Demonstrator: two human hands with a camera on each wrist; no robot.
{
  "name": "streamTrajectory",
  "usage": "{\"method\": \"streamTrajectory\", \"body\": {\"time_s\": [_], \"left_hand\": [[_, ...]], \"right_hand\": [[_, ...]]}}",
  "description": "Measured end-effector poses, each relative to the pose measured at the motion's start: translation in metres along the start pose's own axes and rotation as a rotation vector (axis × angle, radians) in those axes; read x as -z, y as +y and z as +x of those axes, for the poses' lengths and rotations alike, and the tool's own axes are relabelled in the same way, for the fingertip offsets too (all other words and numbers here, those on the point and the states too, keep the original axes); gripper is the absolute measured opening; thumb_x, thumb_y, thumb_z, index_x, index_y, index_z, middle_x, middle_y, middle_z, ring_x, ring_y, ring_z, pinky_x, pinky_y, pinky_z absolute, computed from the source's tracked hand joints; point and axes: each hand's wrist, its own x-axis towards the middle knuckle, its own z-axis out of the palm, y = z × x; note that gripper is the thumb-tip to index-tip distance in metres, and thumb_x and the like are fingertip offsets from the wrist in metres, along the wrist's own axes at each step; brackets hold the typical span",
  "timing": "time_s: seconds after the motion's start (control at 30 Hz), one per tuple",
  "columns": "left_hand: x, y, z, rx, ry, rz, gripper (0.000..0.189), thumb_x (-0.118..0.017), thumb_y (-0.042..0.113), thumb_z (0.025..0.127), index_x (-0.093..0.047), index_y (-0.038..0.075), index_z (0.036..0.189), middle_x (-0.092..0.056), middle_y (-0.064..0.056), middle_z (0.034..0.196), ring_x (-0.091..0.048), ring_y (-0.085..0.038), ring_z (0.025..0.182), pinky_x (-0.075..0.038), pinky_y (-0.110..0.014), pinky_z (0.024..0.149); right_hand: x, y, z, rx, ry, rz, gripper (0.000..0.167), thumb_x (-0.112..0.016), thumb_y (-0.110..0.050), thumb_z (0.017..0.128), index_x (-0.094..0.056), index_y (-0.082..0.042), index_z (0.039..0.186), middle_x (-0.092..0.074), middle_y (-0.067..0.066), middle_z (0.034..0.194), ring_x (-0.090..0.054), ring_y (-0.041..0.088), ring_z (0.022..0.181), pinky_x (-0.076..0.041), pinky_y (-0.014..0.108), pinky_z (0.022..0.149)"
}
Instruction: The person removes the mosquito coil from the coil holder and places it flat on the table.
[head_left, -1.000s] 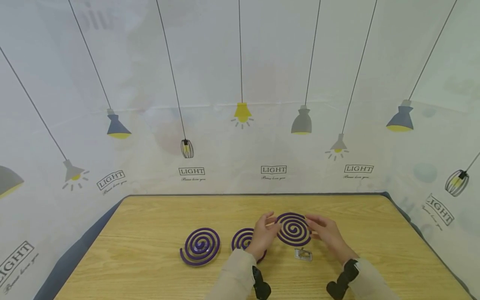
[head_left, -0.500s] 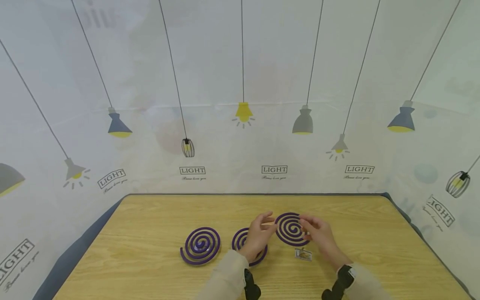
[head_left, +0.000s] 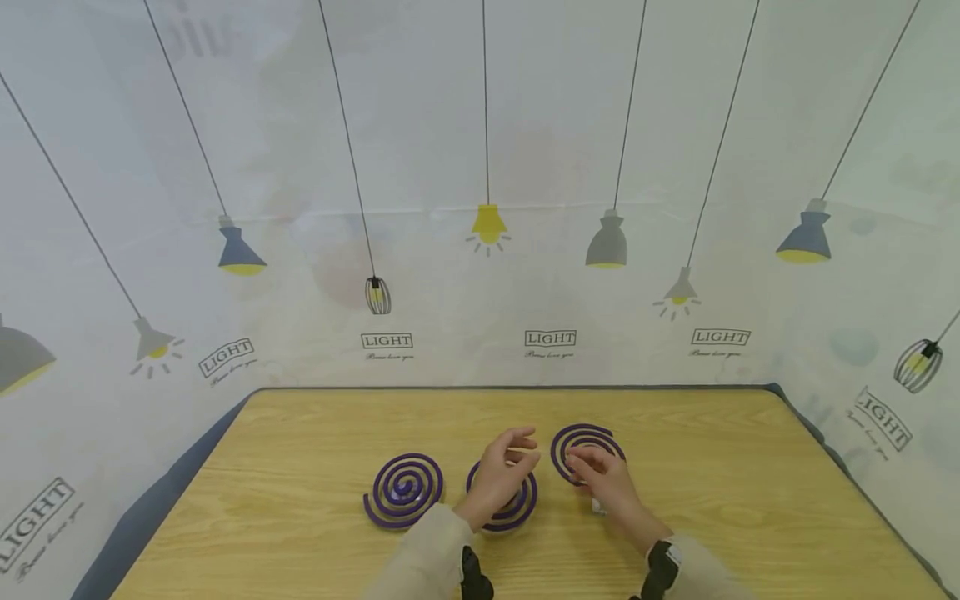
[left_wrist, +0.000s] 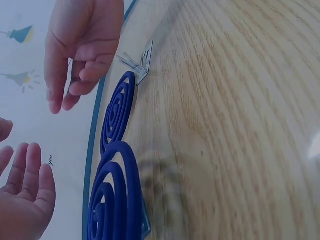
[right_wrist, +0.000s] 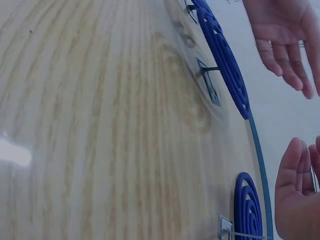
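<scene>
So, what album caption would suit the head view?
Three purple spirals on a wooden table, two partly hidden by a left hand and right hand, lamp-print backdrop beyond.

The worktop (head_left: 262, 550) is pale yellow-brown wood with long grain lines and rounded far corners, and a dark blue band shows along its far edge and both sides. Glare from a light sits on its surface in both wrist views. Directly on it, in a rough row, rest three small metal stands. The left stand (right_wrist: 192, 14) and the middle stand (right_wrist: 209, 85) have flat bases down and each bears a purple spiral coil clear of the wood. To the right, another purple spiral, the right coil (left_wrist: 116, 107), lies flat, with the third stand (left_wrist: 145, 65) just beside its near edge.
</scene>
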Motion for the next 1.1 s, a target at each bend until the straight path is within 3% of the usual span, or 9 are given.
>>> {"method": "streamTrajectory", "body": {"time_s": [0.1,0.33,0.47,0.7,0.83,0.93,1.1], "left_hand": [[0.003,-0.012,0.001,-0.024,-0.003,0.018,0.034,-0.053,0.016,0.088,-0.050,0.009,0.121,-0.056,-0.011,0.106,-0.056,-0.020,0.090,-0.046,-0.027,0.075],[0.021,-0.013,-0.005,-0.026,0.001,0.029,0.033,-0.052,0.012,0.089,-0.050,0.004,0.121,-0.055,-0.015,0.105,-0.055,-0.026,0.093,-0.046,-0.035,0.081],[0.030,-0.031,-0.006,-0.021,0.013,0.035,0.034,-0.053,0.013,0.089,-0.049,0.005,0.121,-0.055,-0.013,0.104,-0.055,-0.024,0.093,-0.046,-0.033,0.079],[0.044,-0.009,-0.022,-0.008,0.054,0.074,0.035,-0.050,0.006,0.089,-0.045,-0.002,0.122,-0.053,-0.018,0.106,-0.051,-0.032,0.097,-0.044,-0.040,0.081],[0.047,-0.007,-0.027,-0.004,0.094,0.096,0.035,-0.051,0.006,0.089,-0.045,-0.005,0.121,-0.053,-0.018,0.106,-0.050,-0.035,0.098,-0.044,-0.041,0.082],[0.048,-0.015,-0.026,0.005,0.107,0.065,0.036,-0.052,0.007,0.088,-0.045,-0.005,0.122,-0.052,-0.021,0.109,-0.048,-0.038,0.102,-0.041,-0.045,0.084],[0.050,-0.042,-0.020,0.026,0.121,0.022,0.038,-0.053,0.008,0.088,-0.044,-0.003,0.124,-0.049,-0.022,0.117,-0.043,-0.037,0.110,-0.037,-0.049,0.090]], "right_hand": [[-0.008,0.006,0.001,0.003,-0.012,0.009,0.027,-0.056,-0.004,0.085,-0.055,0.012,0.107,-0.061,0.007,0.084,-0.057,0.012,0.068,-0.052,0.026,0.060],[-0.023,0.019,0.003,0.029,-0.020,-0.050,0.025,-0.057,-0.008,0.085,-0.058,0.009,0.103,-0.062,0.017,0.091,-0.059,0.017,0.072,-0.053,0.031,0.063],[-0.029,0.023,0.001,0.038,-0.026,-0.024,0.024,-0.057,-0.004,0.084,-0.057,0.011,0.102,-0.061,0.020,0.093,-0.058,0.018,0.073,-0.052,0.029,0.062],[-0.034,0.024,-0.002,0.025,-0.036,-0.009,0.026,-0.059,-0.004,0.082,-0.056,0.012,0.102,-0.061,0.013,0.088,-0.057,0.017,0.071,-0.052,0.027,0.062],[-0.034,0.026,-0.001,0.030,-0.045,-0.025,0.027,-0.061,-0.003,0.080,-0.056,0.012,0.102,-0.061,0.012,0.089,-0.057,0.016,0.073,-0.052,0.027,0.063],[-0.034,0.026,0.000,0.025,-0.047,-0.030,0.027,-0.061,-0.001,0.079,-0.056,0.011,0.102,-0.061,0.012,0.089,-0.057,0.015,0.075,-0.052,0.028,0.064],[-0.034,0.026,0.003,0.012,-0.064,-0.033,0.029,-0.061,-0.001,0.079,-0.054,0.011,0.105,-0.060,0.014,0.094,-0.057,0.015,0.077,-0.052,0.030,0.066]]}}
